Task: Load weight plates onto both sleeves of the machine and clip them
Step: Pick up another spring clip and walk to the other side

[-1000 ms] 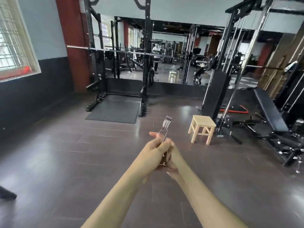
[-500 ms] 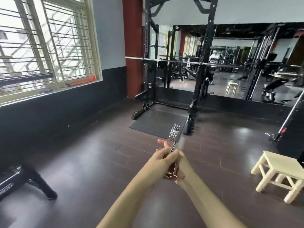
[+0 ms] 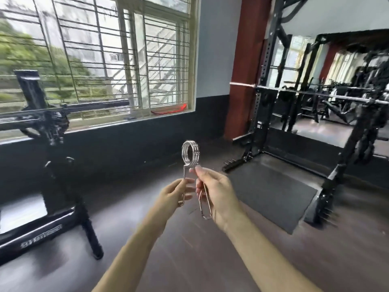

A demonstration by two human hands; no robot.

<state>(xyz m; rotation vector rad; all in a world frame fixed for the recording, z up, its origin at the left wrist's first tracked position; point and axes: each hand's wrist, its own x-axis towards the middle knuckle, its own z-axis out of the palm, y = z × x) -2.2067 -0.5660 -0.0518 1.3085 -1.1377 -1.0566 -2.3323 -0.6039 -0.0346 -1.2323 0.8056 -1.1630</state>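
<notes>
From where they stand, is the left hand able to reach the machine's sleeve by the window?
Probably not yet. The left hand holds one handle of the spring clip, and the sleeve lies well off to the left across open floor; nothing blocks the way.

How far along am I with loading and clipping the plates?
Nothing looks done: no plates show anywhere, and the machine's sleeve by the window is bare. In hand: one spring clip, a handle in the left hand and one in the right hand. Left: load plates on both sleeves, then clip them.
</notes>
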